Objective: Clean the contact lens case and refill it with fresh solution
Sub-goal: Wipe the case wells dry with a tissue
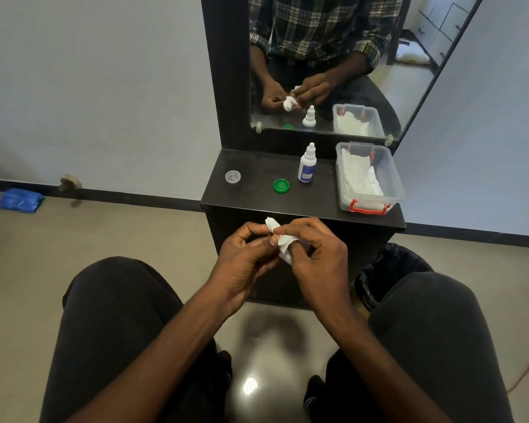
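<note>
Both my hands are together below the front edge of the black shelf. My right hand pinches a crumpled white tissue, wrapped over a fingertip. My left hand curls its fingers around something small that the tissue and fingers hide. On the shelf lie a clear round lid at the left and a green round cap in the middle. A white solution bottle with a blue label stands upright behind the green cap.
A clear plastic box with red latches holds white tissues at the shelf's right. A mirror rises behind the shelf. A bin with a black liner stands by my right knee. A blue packet lies on the floor at left.
</note>
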